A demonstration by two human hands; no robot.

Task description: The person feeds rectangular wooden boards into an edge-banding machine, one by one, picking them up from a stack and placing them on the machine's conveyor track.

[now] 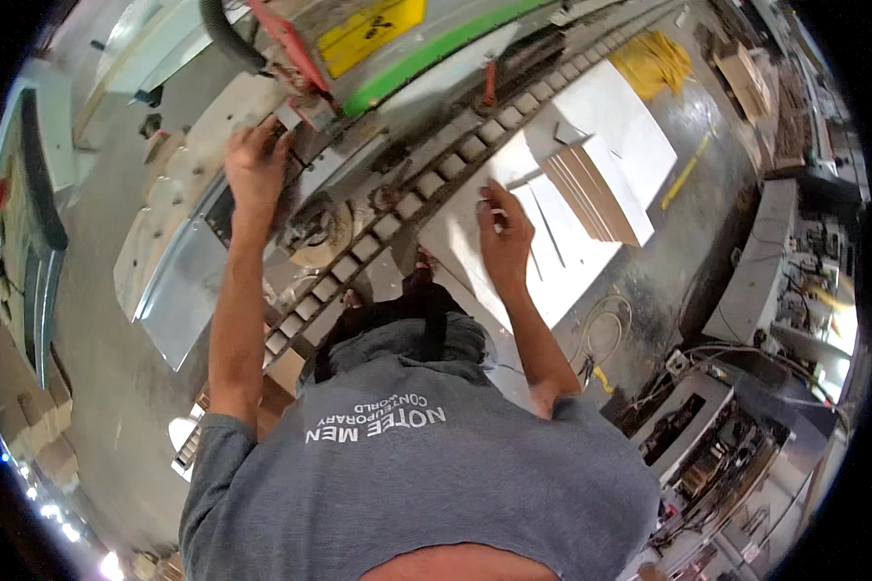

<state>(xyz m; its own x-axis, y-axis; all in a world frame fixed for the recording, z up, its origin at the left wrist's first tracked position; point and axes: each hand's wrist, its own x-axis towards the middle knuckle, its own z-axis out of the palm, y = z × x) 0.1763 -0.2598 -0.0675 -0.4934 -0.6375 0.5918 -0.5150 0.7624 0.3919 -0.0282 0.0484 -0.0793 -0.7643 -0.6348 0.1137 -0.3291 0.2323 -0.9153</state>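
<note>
My left hand reaches up to the red and metal fitting of the machine. Its fingers are bent and pressed together at a small pale part there; what they grip is too small to make out. My right hand hangs over the edge of a white panel, beside the chain-like track. Its fingers curl loosely with a gap to the thumb, and nothing shows between them. A stack of brown-edged boards with a white face stands on the panel to the right of this hand.
A green-edged machine guard with a yellow plate runs along the top. A dark hose hangs at upper left. Clear sheeting droops below the table at left. A yellow cloth and a coiled cable lie to the right.
</note>
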